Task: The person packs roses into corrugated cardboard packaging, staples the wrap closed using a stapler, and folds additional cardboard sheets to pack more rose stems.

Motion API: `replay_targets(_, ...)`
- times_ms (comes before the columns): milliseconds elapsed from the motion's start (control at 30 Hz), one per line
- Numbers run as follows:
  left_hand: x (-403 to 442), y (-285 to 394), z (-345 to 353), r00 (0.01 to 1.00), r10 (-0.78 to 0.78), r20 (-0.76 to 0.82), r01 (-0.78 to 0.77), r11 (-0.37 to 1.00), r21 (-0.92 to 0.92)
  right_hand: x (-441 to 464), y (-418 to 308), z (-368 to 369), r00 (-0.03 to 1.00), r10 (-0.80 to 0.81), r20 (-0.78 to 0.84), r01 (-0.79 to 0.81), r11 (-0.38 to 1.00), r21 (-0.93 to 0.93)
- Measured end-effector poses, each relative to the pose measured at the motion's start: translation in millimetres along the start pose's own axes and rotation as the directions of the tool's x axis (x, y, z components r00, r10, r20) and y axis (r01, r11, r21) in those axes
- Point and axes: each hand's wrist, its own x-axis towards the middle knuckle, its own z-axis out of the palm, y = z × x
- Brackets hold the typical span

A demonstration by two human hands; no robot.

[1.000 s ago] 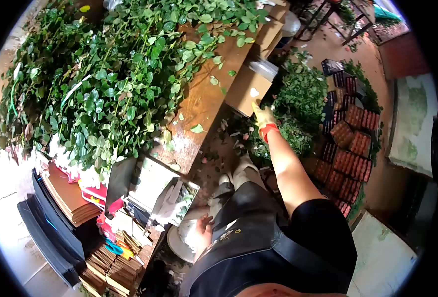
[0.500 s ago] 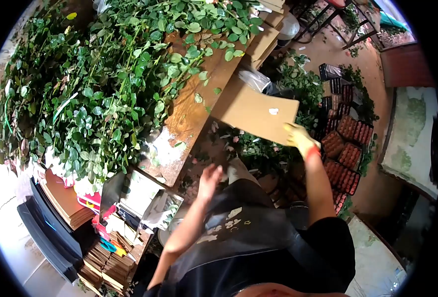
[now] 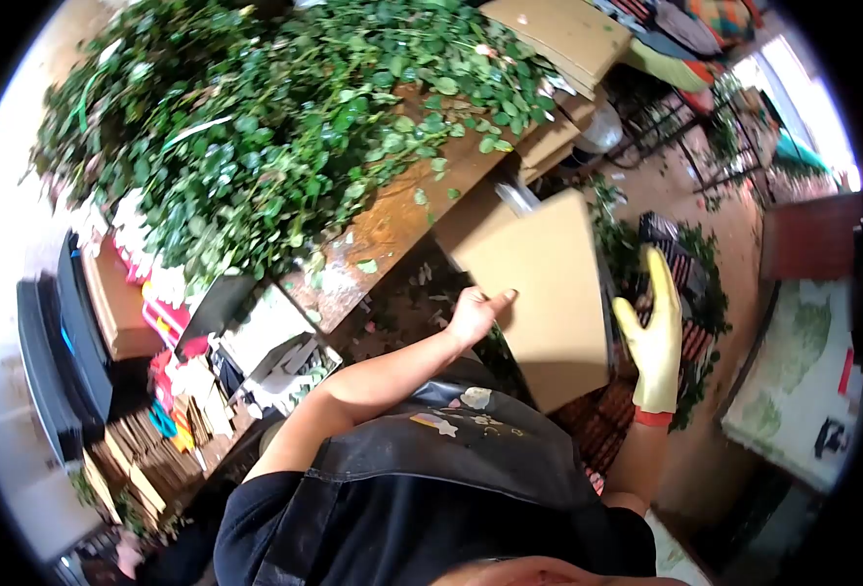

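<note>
A flat cardboard sheet (image 3: 549, 293) hangs tilted in front of me, over the gap beside the workbench. My left hand (image 3: 480, 317), bare, pinches its left edge with the thumb on top; the fingers underneath are partly hidden. Just off the sheet's right side is my right hand (image 3: 658, 342), in a pale yellow glove with a red cuff. Its thumb and fingers are spread, and it holds nothing. Leafy rose stems (image 3: 285, 127) lie heaped on the wooden workbench (image 3: 407, 210) to the left.
Cardboard boxes (image 3: 568, 44) stand at the bench's far end. Below the sheet are dark trays (image 3: 593, 425) of reddish items. Folded cardboard (image 3: 143, 449), scissors (image 3: 161, 418) and black panels (image 3: 51, 361) sit at left. Another person's hand (image 3: 129, 554) shows at lower left.
My right hand has let go of the cardboard sheet and opened beside it. My left hand has moved up and right and taken hold of the sheet, which has turned steeper and come nearer.
</note>
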Motion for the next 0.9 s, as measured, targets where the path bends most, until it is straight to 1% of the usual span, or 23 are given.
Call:
replay_targets(33, -7, 11, -2, 0.993, 0.088, 0.084, -0.097, 0.989, 0.109, 26, -37, -7, 0.958, -0.269, 0.099, 0.287, 0.895, -0.341)
replay_targets(67, -16, 18, -3, 0.976, 0.171, 0.134, -0.189, 0.973, 0.135, 48, -71, -7, 0.886, -0.426, 0.184, 0.464, 0.806, -0.367)
replay_targets(100, -23, 23, -6, 0.951, 0.25, 0.181, -0.279, 0.947, 0.158, 63, -96, -4, 0.838, -0.496, 0.227, 0.545, 0.783, -0.3)
replay_targets(133, -28, 36, -12, 0.937, 0.26, 0.232, -0.323, 0.897, 0.301, 75, -121, -4, 0.795, -0.535, 0.286, 0.602, 0.752, -0.269)
replay_targets(167, -42, 46, -18, 0.916, 0.33, 0.23, -0.389, 0.87, 0.303, 85, -139, -2, 0.745, -0.57, 0.347, 0.657, 0.717, -0.233)
replay_targets(200, -54, 62, -24, 0.911, 0.368, 0.186, -0.411, 0.846, 0.339, 95, -144, 3, 0.681, -0.625, 0.381, 0.717, 0.673, -0.179)
replay_targets(233, -62, 72, -34, 0.903, 0.405, 0.143, -0.428, 0.822, 0.376, 99, -151, 8, 0.628, -0.688, 0.362, 0.764, 0.634, -0.12)
replay_targets(300, -77, 85, -60, 0.865, 0.501, 0.032, -0.464, 0.775, 0.429, 111, -155, 27, 0.586, -0.686, 0.431, 0.758, 0.652, 0.007)
replay_targets(333, -85, 90, -72, 0.826, 0.563, -0.026, -0.494, 0.746, 0.447, 119, -176, 27, 0.505, -0.73, 0.461, 0.783, 0.612, 0.111)
replay_targets(367, -94, 95, -84, 0.793, 0.606, -0.071, -0.527, 0.739, 0.419, 118, -187, 32, 0.471, -0.836, 0.281, 0.842, 0.521, 0.141)
replay_targets(433, -110, 94, -108, 0.784, 0.595, -0.176, -0.457, 0.746, 0.484, 130, -231, 24, 0.454, -0.881, 0.135, 0.857, 0.473, 0.205)
replay_targets(467, -116, 89, -124, 0.849, 0.486, -0.209, -0.321, 0.787, 0.527, 139, -261, 13, 0.306, -0.952, 0.011, 0.933, 0.302, 0.195)
replay_targets(500, -121, 81, -137, 0.853, 0.439, -0.284, -0.231, 0.804, 0.548, 144, -276, 6, 0.301, -0.95, -0.081, 0.937, 0.279, 0.211)
replay_targets(533, -126, 68, -149, 0.848, 0.393, -0.356, -0.126, 0.801, 0.585, 148, -283, 1, 0.359, -0.912, -0.199, 0.92, 0.31, 0.24)
replay_targets(567, -129, 54, -162, 0.837, 0.35, -0.421, -0.021, 0.789, 0.614, 149, -292, -1, 0.451, -0.84, -0.302, 0.882, 0.367, 0.294)
replay_targets(600, -135, 52, -175, 0.858, 0.309, -0.41, 0.055, 0.738, 0.672, 146, -308, 0, 0.533, -0.758, -0.376, 0.84, 0.421, 0.342)
replay_targets(667, -146, 46, -193, 0.847, 0.351, -0.401, -0.118, 0.857, 0.501, 133, -350, 9, 0.61, -0.659, -0.44, 0.792, 0.501, 0.349)
replay_targets(700, -155, 51, -200, 0.84, 0.373, -0.394, -0.207, 0.892, 0.403, 136, -364, 19, 0.586, -0.686, -0.431, 0.81, 0.476, 0.343)
replay_targets(733, -181, 76, -194, 0.854, 0.343, -0.391, -0.322, 0.939, 0.121, 141, -378, 31, 0.524, -0.757, -0.391, 0.847, 0.416, 0.33)
replay_targets(767, -207, 105, -198, 0.935, 0.136, -0.328, -0.225, 0.941, -0.252, 142, -393, 47, 0.436, -0.841, -0.32, 0.883, 0.331, 0.332)
replay_targets(833, -247, 129, -215, 0.971, 0.13, -0.201, -0.224, 0.792, -0.568, 128, -427, 68, 0.241, -0.965, -0.104, 0.923, 0.195, 0.332)
replay_targets(867, -258, 117, -236, 0.978, 0.2, -0.053, -0.184, 0.721, -0.669, 114, -447, 78, 0.234, -0.972, 0.029, 0.919, 0.231, 0.318)
replay_targets(900, -269, 103, -256, 0.956, 0.281, 0.087, -0.121, 0.646, -0.754, 101, -466, 89, 0.228, -0.96, 0.163, 0.916, 0.268, 0.299)
